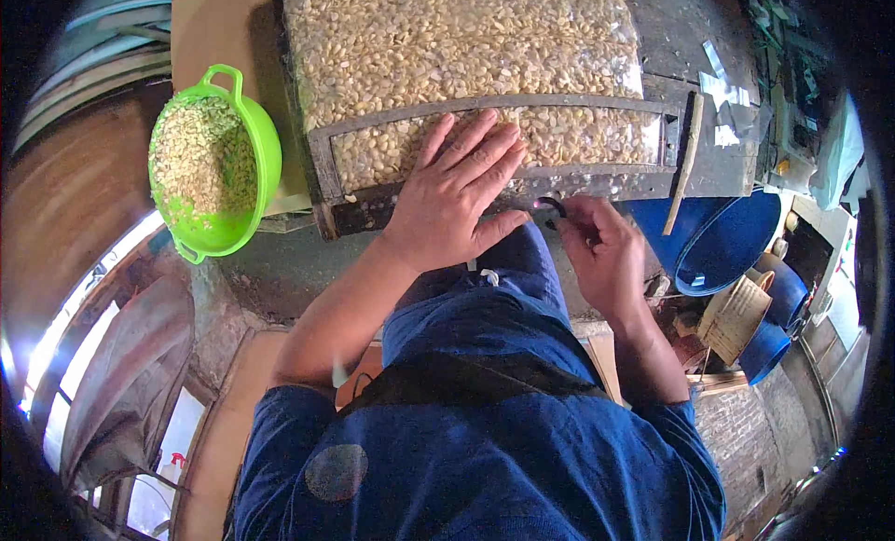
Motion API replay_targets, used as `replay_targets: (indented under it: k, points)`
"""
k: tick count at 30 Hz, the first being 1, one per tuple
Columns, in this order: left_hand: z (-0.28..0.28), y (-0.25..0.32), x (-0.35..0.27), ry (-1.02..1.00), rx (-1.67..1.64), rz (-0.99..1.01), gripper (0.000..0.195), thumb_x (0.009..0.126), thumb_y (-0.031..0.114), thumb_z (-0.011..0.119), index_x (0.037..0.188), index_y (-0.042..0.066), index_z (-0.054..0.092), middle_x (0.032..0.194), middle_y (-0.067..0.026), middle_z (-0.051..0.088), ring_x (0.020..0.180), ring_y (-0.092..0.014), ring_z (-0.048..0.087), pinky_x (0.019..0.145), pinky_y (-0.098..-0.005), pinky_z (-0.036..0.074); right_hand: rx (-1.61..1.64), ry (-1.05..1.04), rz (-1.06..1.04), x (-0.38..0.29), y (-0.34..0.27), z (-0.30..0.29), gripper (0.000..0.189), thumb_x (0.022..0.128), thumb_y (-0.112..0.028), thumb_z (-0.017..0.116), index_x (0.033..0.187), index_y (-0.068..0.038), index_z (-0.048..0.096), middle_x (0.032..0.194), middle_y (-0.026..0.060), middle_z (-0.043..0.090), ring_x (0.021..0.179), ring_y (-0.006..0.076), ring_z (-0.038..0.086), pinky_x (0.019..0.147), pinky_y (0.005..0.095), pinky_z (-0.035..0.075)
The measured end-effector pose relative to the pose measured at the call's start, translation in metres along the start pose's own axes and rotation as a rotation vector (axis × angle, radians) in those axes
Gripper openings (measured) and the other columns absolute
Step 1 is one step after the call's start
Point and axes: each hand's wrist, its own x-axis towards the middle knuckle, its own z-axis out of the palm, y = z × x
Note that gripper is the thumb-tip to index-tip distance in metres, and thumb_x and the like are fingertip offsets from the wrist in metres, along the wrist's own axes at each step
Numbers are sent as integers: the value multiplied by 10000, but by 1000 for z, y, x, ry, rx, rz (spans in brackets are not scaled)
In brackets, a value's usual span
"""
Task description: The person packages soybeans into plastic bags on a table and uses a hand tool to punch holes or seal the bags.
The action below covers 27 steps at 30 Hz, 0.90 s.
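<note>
A wide layer of pale split beans (454,45) under clear plastic fills a wooden tray (433,200) before me. Across its near end lies a narrow rectangular wooden frame (580,101), with beans showing inside it. My left hand (458,184) rests flat over the frame's middle, palm down, fingers slightly spread and fingertips on its far bar. Just off the tray's near edge, my right hand (605,244) pinches a small black curved tool (551,204); its exact kind is unclear. The tool's pinkish tip points left, close to my left thumb.
A green plastic colander (269,156) holding loose beans stands left of the tray. On the right lie a wooden stick (684,163) and clear plastic scraps (724,90). Blue plastic drums (727,244) and a woven basket (734,317) sit lower right.
</note>
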Motion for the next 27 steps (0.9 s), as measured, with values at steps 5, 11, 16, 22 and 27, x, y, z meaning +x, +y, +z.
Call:
replay_targets:
  k: [5,11,16,22,27]
  points:
    - [-3,2,1,-12,17,-6,649,956,521,544,1412,60,551,1520,-110,475,1471,-310,343,1219,-500,158,-18,86,132,-7,20,-6,198,888,-49,706,1075,0,662,905,113,722,799,162,688,728,302,541]
    - [-3,4,5,10,4,-11,623,954,496,563,1386,48,577,1509,-109,490,1464,-307,357,1218,-499,162,18,65,156,-8,44,-9,185,884,-70,706,1054,-13,661,884,144,726,772,181,717,717,303,553]
    - [-3,12,8,36,62,-41,574,945,484,579,1343,73,617,1448,-90,548,1415,-292,420,1188,-491,215,124,134,217,-18,62,-21,164,885,-39,708,1038,-7,658,858,89,723,773,124,678,716,290,546]
    - [3,18,29,69,66,10,541,932,493,587,1298,99,648,1350,-81,598,1323,-283,490,1139,-478,274,232,137,244,-24,65,-33,172,899,-3,695,1063,-11,643,902,4,682,841,66,619,752,243,510]
    - [11,34,50,6,62,35,564,925,545,573,1312,142,648,1384,-98,556,1355,-289,451,1139,-492,265,318,160,275,-28,70,-40,190,902,11,691,1082,-8,633,940,-7,669,866,50,600,768,225,490]
